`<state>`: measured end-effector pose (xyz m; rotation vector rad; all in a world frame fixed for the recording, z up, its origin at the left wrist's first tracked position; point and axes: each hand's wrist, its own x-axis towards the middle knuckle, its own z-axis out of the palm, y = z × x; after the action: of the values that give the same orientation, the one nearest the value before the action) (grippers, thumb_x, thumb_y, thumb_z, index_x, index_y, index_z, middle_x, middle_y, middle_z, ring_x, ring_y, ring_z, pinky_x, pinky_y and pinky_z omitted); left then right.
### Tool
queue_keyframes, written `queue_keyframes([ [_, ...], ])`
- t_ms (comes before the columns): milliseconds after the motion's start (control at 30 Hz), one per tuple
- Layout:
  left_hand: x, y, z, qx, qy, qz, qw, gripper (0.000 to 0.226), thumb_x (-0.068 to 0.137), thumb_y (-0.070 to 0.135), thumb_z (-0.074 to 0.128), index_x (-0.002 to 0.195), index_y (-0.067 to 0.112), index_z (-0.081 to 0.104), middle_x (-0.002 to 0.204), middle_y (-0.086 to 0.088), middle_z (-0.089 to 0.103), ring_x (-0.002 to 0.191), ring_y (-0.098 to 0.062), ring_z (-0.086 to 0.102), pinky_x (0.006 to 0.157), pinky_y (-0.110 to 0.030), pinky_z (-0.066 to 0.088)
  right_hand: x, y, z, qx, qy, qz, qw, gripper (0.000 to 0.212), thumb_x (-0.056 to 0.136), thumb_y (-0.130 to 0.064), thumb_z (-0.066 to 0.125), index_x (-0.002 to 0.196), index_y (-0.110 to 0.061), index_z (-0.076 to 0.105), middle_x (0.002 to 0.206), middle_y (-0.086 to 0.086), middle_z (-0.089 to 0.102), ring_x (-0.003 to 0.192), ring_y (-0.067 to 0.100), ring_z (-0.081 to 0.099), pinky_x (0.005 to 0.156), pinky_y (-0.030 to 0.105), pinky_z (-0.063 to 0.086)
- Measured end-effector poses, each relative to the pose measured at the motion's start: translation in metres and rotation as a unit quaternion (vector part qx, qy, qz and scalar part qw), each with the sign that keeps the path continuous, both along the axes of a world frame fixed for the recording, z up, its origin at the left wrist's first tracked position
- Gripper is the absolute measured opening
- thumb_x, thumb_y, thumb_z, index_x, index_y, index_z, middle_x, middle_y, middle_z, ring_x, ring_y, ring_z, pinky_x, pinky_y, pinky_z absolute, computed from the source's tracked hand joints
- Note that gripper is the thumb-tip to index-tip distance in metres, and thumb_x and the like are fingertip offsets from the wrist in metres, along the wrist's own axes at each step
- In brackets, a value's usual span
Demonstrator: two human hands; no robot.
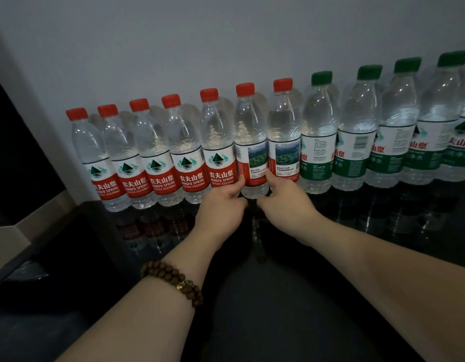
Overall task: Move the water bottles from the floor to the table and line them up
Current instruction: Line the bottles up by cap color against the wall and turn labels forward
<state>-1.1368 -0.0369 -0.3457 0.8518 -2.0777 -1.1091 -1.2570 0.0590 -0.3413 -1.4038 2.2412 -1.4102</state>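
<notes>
Bottles (217, 142): seven red-capped (245, 89), four green-capped (322, 77)

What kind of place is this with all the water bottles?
Most likely an indoor room, perhaps an office or a home; I cannot tell which. A glossy black table stands against a plain grey wall, and red-capped bottles and green-capped bottles are lined up on it.

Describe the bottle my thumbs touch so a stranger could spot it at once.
On the dark table against the grey wall stands a row of bottles, red caps left, green caps right. Take the sixth red-capped bottle from the left. Its label shows a landscape photo, not the logo, and it is the left of two such.
</notes>
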Motion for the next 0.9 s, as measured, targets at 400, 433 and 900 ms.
queue_keyframes([
  [400, -0.003, -0.01, -0.0061, -0.011, 0.003, 0.002, 1.0, 0.073, 0.078, 0.019, 0.068, 0.14, 0.053, 0.053, 0.104, 0.042, 0.061, 0.102, 0.008, 0.06, 0.101, -0.032, 0.053, 0.0048, -0.0002, -0.0024, 0.01, 0.024, -0.016, 1.0, 0.067, 0.085, -0.023, 0.058, 0.151, -0.027, 0.048, 0.077, -0.006, 0.066, 0.079, 0.02, 0.066, 0.07, 0.027, 0.055],
  [433, -0.003, -0.0101, -0.0063, -0.008, 0.003, 0.003, 1.0, 0.071, 0.078, 0.018, 0.069, 0.137, 0.053, 0.055, 0.1, 0.046, 0.057, 0.104, 0.009, 0.058, 0.102, -0.032, 0.052, 0.0047, -0.0002, -0.0021, 0.022, 0.036, -0.009, 0.999, 0.07, 0.082, -0.025, 0.057, 0.15, -0.03, 0.045, 0.076, -0.005, 0.064, 0.078, 0.023, 0.066, 0.072, 0.033, 0.058],
  [900, -0.0018, -0.0037, -0.0011, -0.004, -0.011, 0.002, 1.0, 0.077, 0.071, 0.028, 0.062, 0.143, 0.053, 0.049, 0.067, 0.015, 0.067, 0.075, -0.017, 0.069, 0.088, -0.05, 0.059, 0.0058, 0.0004, -0.0027, -0.054, 0.005, -0.022, 0.998, 0.051, 0.088, -0.011, 0.06, 0.139, -0.018, 0.063, 0.089, -0.023, 0.065, 0.082, 0.0, 0.06, 0.063, -0.005, 0.036],
])
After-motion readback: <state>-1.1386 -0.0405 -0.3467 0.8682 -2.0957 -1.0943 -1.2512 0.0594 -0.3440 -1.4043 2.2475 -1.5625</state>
